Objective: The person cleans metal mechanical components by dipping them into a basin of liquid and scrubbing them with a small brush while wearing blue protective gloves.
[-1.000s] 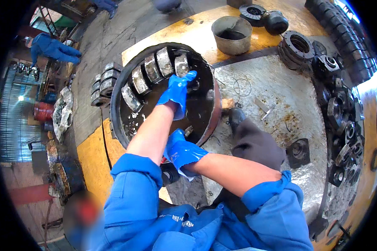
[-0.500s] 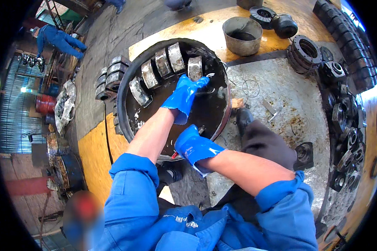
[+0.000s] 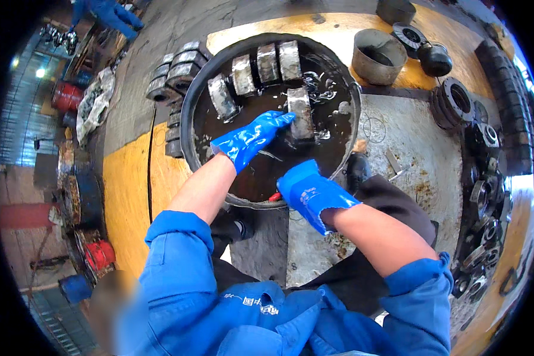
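A round black tub (image 3: 188, 118) of dark liquid stands before me, with several worn curved metal blocks (image 3: 242, 75) along its far side. One greyish block (image 3: 301, 110) lies apart from them, nearer to me. My left hand (image 3: 256, 137), in a wet blue rubber glove, has its fingers stretched out with the tips against this block's left side. Over the tub's near right rim, my right hand (image 3: 310, 191), gloved alike, is closed around a red-handled tool (image 3: 275, 196). Only the red end shows; the glove hides the rest, so its kind is unclear.
More metal blocks (image 3: 184, 71) are stacked left of the tub. A grey bucket (image 3: 378, 57) and a stack of metal rings (image 3: 452, 104) stand at the far right. Several dark machine parts (image 3: 486, 196) line the right side. A person in blue (image 3: 114, 18) is far left.
My left hand has drawn back from the top of the near block to its left side. That block shows more fully, farther from the back row. The right hand still grips the red-handled tool.
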Available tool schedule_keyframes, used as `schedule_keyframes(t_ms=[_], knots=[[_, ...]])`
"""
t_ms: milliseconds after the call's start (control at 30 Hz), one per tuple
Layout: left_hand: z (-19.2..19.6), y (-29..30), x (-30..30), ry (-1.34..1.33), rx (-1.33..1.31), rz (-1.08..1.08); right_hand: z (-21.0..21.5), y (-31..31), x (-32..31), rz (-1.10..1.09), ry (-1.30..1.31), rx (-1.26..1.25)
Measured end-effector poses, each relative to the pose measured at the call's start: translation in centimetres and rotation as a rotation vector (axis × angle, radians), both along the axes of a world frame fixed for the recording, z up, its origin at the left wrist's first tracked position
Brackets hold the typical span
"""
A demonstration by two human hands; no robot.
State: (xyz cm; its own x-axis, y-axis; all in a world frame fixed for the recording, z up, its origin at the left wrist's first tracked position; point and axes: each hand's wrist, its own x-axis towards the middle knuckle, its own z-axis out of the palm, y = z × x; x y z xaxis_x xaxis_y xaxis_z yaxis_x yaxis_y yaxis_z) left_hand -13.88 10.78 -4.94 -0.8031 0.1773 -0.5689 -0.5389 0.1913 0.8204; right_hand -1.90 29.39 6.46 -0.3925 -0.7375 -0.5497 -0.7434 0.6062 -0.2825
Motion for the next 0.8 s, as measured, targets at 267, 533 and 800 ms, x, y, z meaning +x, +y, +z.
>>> schedule_keyframes(t_ms=[267,533,800], knots=[[-2.7,-2.6,4.7,0.386,-0.212,-0.049,-1.4,0.6,-0.9,-0.026,0.009,0.086],[-2.6,-4.4,8.0,0.528,-0.383,-0.239,0.5,3.7,-2.6,-0.21,0.029,-0.197],[-3.6,-10.7,10.4,0.26,0.101,-0.038,3.1,4.2,-6.9,-0.617,0.073,-0.46]])
